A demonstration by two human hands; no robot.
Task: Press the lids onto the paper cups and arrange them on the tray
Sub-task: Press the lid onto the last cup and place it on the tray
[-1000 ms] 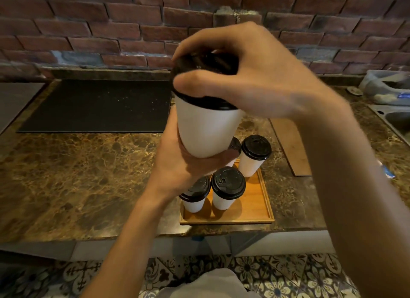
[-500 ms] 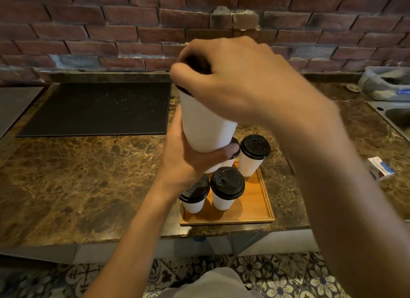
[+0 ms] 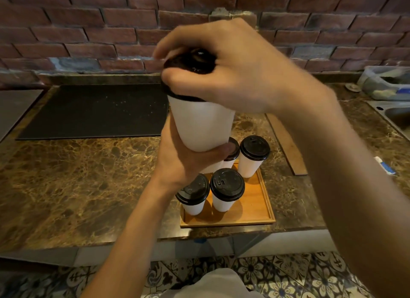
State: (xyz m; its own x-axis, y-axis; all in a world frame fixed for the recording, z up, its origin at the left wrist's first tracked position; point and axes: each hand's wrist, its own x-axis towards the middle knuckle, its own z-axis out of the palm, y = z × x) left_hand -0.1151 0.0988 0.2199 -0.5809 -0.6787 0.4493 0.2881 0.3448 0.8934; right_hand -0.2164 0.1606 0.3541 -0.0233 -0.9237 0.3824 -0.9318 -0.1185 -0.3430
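Note:
I hold a white paper cup [image 3: 203, 124] in the air above the counter. My left hand [image 3: 186, 162] grips its base from below. My right hand [image 3: 230, 69] curls over the black lid [image 3: 190, 62] sitting on the cup's rim, thumb on the near edge. Below, a wooden tray [image 3: 261, 209] carries several lidded white cups: one at the front left [image 3: 195, 197], one at the front middle [image 3: 226, 191], one at the back right [image 3: 253, 157], and another partly hidden behind my left hand.
The tray sits at the front edge of a brown marble counter [image 3: 77, 186]. A black mat [image 3: 95, 111] lies at the back left, a wooden board [image 3: 288, 146] right of the tray, a sink [image 3: 397, 117] and plastic container [image 3: 386, 82] far right.
The cup has stayed in my left hand. My right hand has shifted its grip around the lid, and more of the lid's top shows now than half a second ago.

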